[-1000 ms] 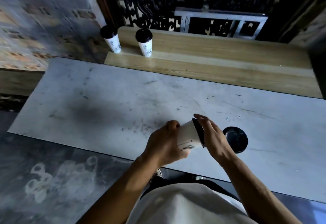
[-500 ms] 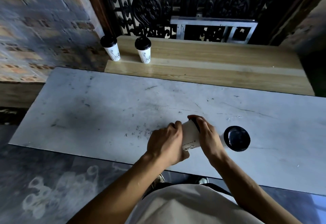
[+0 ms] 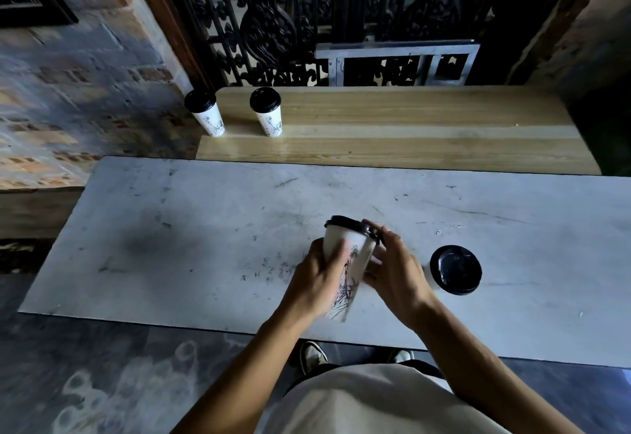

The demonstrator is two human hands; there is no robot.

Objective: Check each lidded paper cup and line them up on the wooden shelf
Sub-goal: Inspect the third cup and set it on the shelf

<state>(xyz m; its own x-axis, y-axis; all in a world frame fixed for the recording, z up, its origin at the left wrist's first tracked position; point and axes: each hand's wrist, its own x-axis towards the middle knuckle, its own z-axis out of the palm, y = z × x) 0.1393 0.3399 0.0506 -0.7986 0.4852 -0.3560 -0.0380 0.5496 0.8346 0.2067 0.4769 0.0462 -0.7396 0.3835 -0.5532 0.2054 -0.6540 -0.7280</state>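
Observation:
Both hands hold one white paper cup (image 3: 351,262) with a black lid and a printed drawing, lifted above the marble table and tilted with the lid away from me. My left hand (image 3: 319,283) wraps its left side. My right hand (image 3: 396,273) holds its right side, fingers at the lid rim. Another lidded cup (image 3: 456,269) stands on the table just right of my right hand. Two lidded cups (image 3: 205,110) (image 3: 268,110) stand side by side at the left end of the wooden shelf (image 3: 409,133).
The pale marble table (image 3: 170,235) runs across the view, with the shelf directly behind it. A dark ornate iron grille (image 3: 290,16) and a metal frame (image 3: 399,61) rise behind the shelf. A brick wall stands at the left. My shoes show beneath the table edge.
The cup lay sideways between my hands with its lid to the right; it has turned more upright and been raised, the lid now pointing away. The other cups have not moved.

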